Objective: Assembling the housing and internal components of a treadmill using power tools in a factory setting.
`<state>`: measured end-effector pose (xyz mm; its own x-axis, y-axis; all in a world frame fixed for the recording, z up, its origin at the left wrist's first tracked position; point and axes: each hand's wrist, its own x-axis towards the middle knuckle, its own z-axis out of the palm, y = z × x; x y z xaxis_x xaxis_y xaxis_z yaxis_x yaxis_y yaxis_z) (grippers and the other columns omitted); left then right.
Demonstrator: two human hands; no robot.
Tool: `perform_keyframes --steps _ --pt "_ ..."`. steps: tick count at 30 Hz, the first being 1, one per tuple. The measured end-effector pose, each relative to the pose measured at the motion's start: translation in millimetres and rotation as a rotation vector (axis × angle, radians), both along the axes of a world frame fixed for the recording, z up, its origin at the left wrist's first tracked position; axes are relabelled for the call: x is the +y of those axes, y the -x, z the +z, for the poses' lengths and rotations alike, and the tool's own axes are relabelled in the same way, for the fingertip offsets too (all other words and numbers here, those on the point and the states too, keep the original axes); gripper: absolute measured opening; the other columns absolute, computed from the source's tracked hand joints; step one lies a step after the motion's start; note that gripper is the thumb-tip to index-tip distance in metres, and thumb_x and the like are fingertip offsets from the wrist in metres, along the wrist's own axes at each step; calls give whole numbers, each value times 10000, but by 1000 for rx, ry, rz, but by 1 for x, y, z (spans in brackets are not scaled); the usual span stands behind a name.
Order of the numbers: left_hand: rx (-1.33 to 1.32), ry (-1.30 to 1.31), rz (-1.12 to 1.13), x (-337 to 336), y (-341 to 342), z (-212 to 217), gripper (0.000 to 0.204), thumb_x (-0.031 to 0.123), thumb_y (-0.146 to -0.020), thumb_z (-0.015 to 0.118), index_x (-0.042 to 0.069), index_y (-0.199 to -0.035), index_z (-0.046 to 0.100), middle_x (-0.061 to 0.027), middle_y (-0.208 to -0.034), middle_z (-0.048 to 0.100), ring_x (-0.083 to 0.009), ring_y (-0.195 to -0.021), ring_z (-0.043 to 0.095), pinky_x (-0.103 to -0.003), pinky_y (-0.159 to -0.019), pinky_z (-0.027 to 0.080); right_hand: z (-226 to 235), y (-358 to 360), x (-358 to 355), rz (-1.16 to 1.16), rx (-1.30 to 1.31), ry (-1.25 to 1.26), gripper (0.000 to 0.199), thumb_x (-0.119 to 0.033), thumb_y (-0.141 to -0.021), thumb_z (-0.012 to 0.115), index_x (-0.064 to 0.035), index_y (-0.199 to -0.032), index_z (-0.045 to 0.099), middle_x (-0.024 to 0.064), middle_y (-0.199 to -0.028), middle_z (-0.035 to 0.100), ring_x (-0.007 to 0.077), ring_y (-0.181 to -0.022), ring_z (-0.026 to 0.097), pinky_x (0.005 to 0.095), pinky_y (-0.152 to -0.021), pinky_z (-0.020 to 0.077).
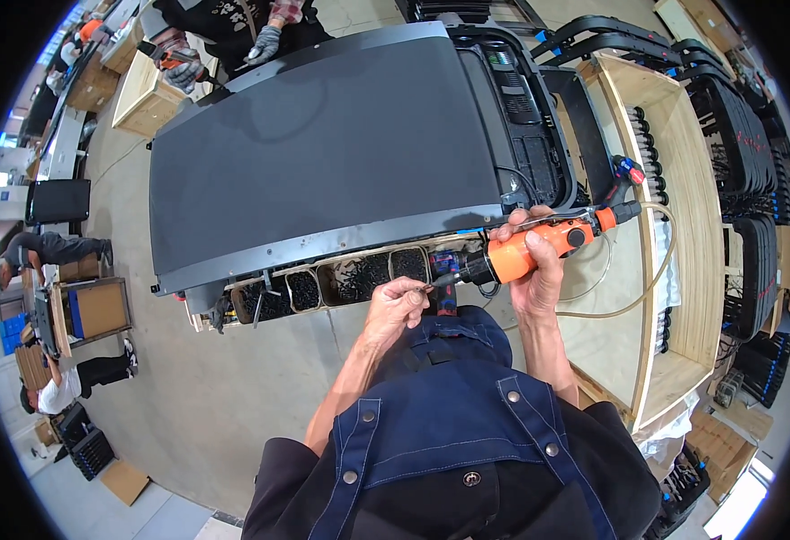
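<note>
My right hand (pixel 541 286) is wrapped around an orange power screwdriver (pixel 523 256) with a black nose pointing left. A pale hose leaves its rear end. My left hand (pixel 397 310) is closed in a pinch at the tip of the driver's bit; a small dark piece shows at the fingertips, too small to name. Just beyond my hands is a treadmill-like frame with a wide dark belt (pixel 323 153) and a grey side rail (pixel 323 245). Under that rail, a row of bins (pixel 354 279) holds small black parts resembling screws. A blue and red tool (pixel 446 265) sits beside the bins.
Across the belt, a person with gloved hands (pixel 264 45) holds an orange and black drill (pixel 175 59). A long wooden crate (pixel 683 252) stands at right, with the hose (pixel 669 238) looping near it and black frames (pixel 737 135) stacked beyond. Other people work at far left.
</note>
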<state>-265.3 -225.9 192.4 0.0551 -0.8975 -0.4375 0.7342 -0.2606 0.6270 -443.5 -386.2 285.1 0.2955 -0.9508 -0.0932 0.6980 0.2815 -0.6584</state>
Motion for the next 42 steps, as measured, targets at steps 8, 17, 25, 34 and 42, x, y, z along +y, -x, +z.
perform_keyframes --steps 8,17,25,34,42 --pt "-205 5 39 -25 18 6 270 215 -908 804 6 -1053 713 -57 -851 666 -89 -637 532 -246 -558 413 -9 22 -15 -52 5 -14 401 -53 -864 687 -55 -1227 516 135 -1068 664 244 -923 688 468 -951 546" --pt "-1106 278 60 -75 39 29 117 -14 -835 759 6 -950 744 -80 -837 671 -174 -760 635 -298 -677 502 -5 40 -33 -303 217 -163 436 -76 -867 710 -26 -1245 499 142 -1050 662 245 -857 698 445 -854 595" --pt "-1387 632 21 -159 41 15 153 43 -793 786 25 -936 735 -99 -839 679 -292 -794 655 -386 -709 535 35 24 -66 -267 464 347 423 4 -824 730 18 -1203 543 155 -1034 691 216 -895 716 377 -852 589" --pt "-1490 523 34 -155 29 10 160 34 -813 757 45 -972 749 -95 -819 654 -294 -784 663 -384 -701 540 23 -6 -75 252 583 656 414 26 -802 763 -24 -1184 610 104 -1111 707 160 -980 699 321 -880 584" --pt "-355 26 28 -79 0 18 324 288 -1030 646 -11 -1125 722 32 -797 563 -29 -631 428 -209 -535 332 24 -25 -80 362 654 575 351 67 -778 761 -13 -1090 623 73 -1074 691 173 -1004 715 317 -901 593"
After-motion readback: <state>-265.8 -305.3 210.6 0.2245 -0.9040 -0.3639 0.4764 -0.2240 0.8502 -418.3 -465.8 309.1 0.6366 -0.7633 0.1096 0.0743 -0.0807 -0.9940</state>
